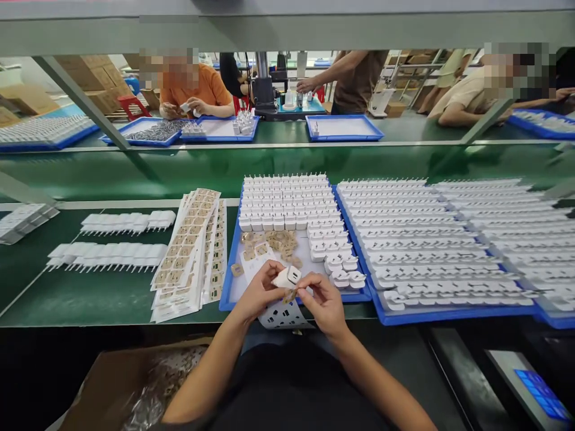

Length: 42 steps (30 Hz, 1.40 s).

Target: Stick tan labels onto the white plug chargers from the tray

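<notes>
My left hand (263, 288) is closed around a white charger (286, 276), its end face with dark port slots turned up and to the right. Close against that charger, my right hand (324, 302) pinches a small brownish film piece (291, 296) between thumb and fingertips. Below both hands hangs a white sheet with dark cut-out shapes (284, 316). Just beyond them lies a blue tray (228, 293) with rows of white chargers (287, 203), pins up. Loose brown film pieces (281, 242) are heaped inside it.
Strips of brown stickers (191, 239) lie to the left, near two rows of chargers (108, 254). Further full blue trays (458, 315) stand to the right. A cardboard box (108, 383) sits below the bench edge. Co-workers (195, 90) work across the green line.
</notes>
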Each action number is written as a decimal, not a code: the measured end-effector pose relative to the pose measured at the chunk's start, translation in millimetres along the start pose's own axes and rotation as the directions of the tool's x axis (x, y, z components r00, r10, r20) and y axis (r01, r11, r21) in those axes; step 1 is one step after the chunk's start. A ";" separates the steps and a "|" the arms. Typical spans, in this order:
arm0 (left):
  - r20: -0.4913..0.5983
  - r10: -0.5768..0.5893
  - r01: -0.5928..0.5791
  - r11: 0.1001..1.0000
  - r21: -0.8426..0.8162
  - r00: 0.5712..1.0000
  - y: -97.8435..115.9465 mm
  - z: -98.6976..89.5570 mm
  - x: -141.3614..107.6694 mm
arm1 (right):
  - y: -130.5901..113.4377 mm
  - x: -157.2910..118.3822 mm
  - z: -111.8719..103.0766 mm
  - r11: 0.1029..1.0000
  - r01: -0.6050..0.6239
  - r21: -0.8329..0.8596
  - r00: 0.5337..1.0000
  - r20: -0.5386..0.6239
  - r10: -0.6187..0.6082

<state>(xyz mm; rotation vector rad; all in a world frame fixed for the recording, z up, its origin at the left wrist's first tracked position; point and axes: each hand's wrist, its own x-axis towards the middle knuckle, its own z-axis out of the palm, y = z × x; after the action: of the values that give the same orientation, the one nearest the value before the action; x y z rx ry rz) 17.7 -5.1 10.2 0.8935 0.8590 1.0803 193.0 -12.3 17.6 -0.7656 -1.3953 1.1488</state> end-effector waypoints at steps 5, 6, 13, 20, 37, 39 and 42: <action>0.034 0.039 -0.043 0.990 0.133 0.999 -3.0 2.6 -3.5 | -3.9 -0.8 -1.9 0.999 0.034 -0.020 0.998 0.062 -0.032; 0.018 0.046 -0.048 0.991 0.127 0.999 -3.2 2.6 -3.7 | -4.5 -1.1 -1.8 0.999 0.034 -0.034 0.997 0.077 -0.031; -0.060 0.172 -0.169 0.984 0.056 0.983 -5.6 0.7 -2.9 | 3.6 -0.7 0.6 0.994 -0.096 0.058 0.994 0.064 0.093; -0.129 0.311 -0.279 0.935 0.218 0.942 -16.3 3.5 -7.0 | 5.8 0.1 -2.9 0.959 -0.222 0.178 0.974 -0.005 0.227; -0.040 0.411 -0.374 0.863 0.340 0.911 -17.4 1.9 -9.8 | -6.3 20.3 -1.0 0.975 -0.177 -0.135 0.983 -0.071 0.168; -0.038 0.410 -0.375 0.864 0.336 0.911 -18.0 1.5 -9.8 | -6.6 19.7 -1.5 0.975 -0.175 -0.137 0.984 -0.069 0.167; -0.038 0.406 -0.372 0.867 0.332 0.913 -18.6 1.1 -9.6 | -6.3 18.7 -1.3 0.974 -0.169 -0.151 0.985 -0.065 0.161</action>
<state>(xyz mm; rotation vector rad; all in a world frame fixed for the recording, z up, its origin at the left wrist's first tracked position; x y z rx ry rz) 22.9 -18.6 -5.0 1.3327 0.9849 1.3725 192.1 3.3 29.7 -1.0324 -1.4103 1.1468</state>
